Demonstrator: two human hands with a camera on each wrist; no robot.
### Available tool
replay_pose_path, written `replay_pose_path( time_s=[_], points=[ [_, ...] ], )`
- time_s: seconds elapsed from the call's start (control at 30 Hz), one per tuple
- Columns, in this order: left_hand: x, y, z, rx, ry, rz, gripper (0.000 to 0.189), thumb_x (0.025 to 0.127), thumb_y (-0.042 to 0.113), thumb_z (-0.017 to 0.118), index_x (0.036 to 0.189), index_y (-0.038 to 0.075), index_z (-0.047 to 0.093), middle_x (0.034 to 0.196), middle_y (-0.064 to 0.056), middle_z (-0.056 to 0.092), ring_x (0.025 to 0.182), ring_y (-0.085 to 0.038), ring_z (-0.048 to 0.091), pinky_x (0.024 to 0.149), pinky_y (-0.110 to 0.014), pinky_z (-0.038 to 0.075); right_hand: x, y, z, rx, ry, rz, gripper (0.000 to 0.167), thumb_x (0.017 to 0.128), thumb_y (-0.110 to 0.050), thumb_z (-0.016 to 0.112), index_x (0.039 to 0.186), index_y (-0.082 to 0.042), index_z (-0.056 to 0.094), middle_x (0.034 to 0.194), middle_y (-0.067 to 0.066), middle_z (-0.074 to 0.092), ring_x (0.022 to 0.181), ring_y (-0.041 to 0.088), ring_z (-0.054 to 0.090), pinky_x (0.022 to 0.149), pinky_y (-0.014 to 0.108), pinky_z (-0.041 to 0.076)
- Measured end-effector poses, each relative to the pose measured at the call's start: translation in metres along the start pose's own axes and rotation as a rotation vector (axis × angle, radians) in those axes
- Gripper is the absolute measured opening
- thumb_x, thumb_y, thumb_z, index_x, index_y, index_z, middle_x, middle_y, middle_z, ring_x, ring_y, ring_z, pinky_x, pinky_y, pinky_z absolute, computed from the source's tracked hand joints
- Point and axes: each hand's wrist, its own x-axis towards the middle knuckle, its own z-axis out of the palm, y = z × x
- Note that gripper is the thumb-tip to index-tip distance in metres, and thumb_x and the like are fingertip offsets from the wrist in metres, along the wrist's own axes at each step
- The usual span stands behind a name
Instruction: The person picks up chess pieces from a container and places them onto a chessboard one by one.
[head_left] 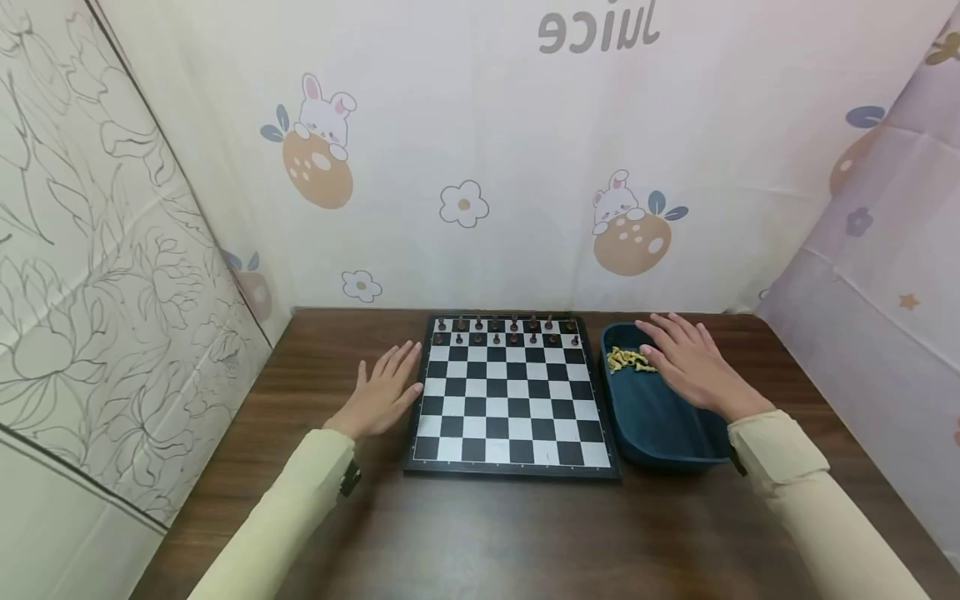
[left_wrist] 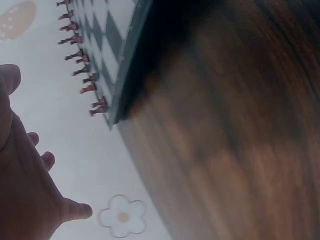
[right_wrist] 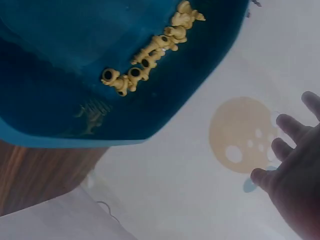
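Note:
A black-and-white chessboard (head_left: 517,400) lies on the table, with dark red chess pieces (head_left: 513,327) standing in two rows along its far side. My left hand (head_left: 381,392) is beside the board's left edge, fingers extended and holding nothing; its spread fingers also show in the left wrist view. To the board's right sits a blue tray (head_left: 660,425) with a heap of yellow chess pieces (head_left: 628,360) at its far left. My right hand (head_left: 690,367) hovers over the tray's far right part with straight, spread fingers and nothing in them. The right wrist view shows the yellow pieces (right_wrist: 145,62) lying on their sides.
The brown wooden table (head_left: 480,533) ends at a back wall hung with a printed cloth (head_left: 465,125). A white panel with line-drawn flowers (head_left: 112,233) stands on the left, and more printed cloth (head_left: 885,275) hangs on the right.

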Motion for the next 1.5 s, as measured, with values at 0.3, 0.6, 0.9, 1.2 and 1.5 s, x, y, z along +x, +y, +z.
replay_pose_path(
  time_s=[0.3,0.6,0.9,1.2,1.5],
  points=[
    [0.018,-0.015,0.024,-0.056,-0.019,-0.047,0.065,0.101,0.033,0.041,0.154,0.012,0.01,0.157,-0.017,0.012,0.142,-0.04,0.011,0.106,-0.069,0.007,0.01,0.007,0.007,0.007,-0.039,0.007,0.057,0.104,-0.037,0.034,0.145,0.001,0.033,0.148,0.03,0.025,0.137,0.048,0.012,0.108,0.065,0.003],
    [0.029,-0.022,0.038,-0.179,-0.046,-0.079,0.062,0.102,0.026,0.041,0.154,0.008,0.012,0.156,-0.02,0.015,0.142,-0.037,0.014,0.111,-0.056,0.019,0.023,0.01,0.017,-0.054,-0.068,-0.012,0.054,0.1,-0.028,0.048,0.143,0.002,0.036,0.145,0.029,0.032,0.135,0.047,0.02,0.107,0.065,0.015],
    [0.031,-0.026,0.048,-0.268,-0.03,-0.064,0.057,0.103,0.018,0.038,0.152,0.002,0.014,0.155,-0.022,0.016,0.142,-0.037,0.016,0.112,-0.05,0.019,0.038,0.007,0.024,-0.096,-0.083,-0.005,0.039,0.093,-0.016,0.054,0.127,0.003,0.057,0.123,0.026,0.052,0.113,0.041,0.042,0.095,0.06,0.037],
    [0.027,-0.027,0.057,-0.233,-0.034,-0.091,0.055,0.103,0.02,0.037,0.151,0.001,0.018,0.152,-0.022,0.025,0.14,-0.037,0.022,0.112,-0.055,0.017,0.054,0.011,0.045,-0.193,-0.124,0.003,0.032,0.088,-0.014,0.064,0.117,0.001,0.064,0.107,0.019,0.061,0.094,0.033,0.048,0.077,0.051,0.045],
    [0.026,-0.028,0.06,-0.168,-0.043,-0.134,0.053,0.103,0.022,0.037,0.15,0.002,0.023,0.15,-0.019,0.031,0.139,-0.035,0.025,0.111,-0.06,0.012,0.065,0.014,0.062,-0.27,-0.118,0.067,0.032,0.086,-0.015,0.069,0.112,0.002,0.065,0.098,0.016,0.064,0.087,0.031,0.05,0.071,0.046,0.048]
  ],
)
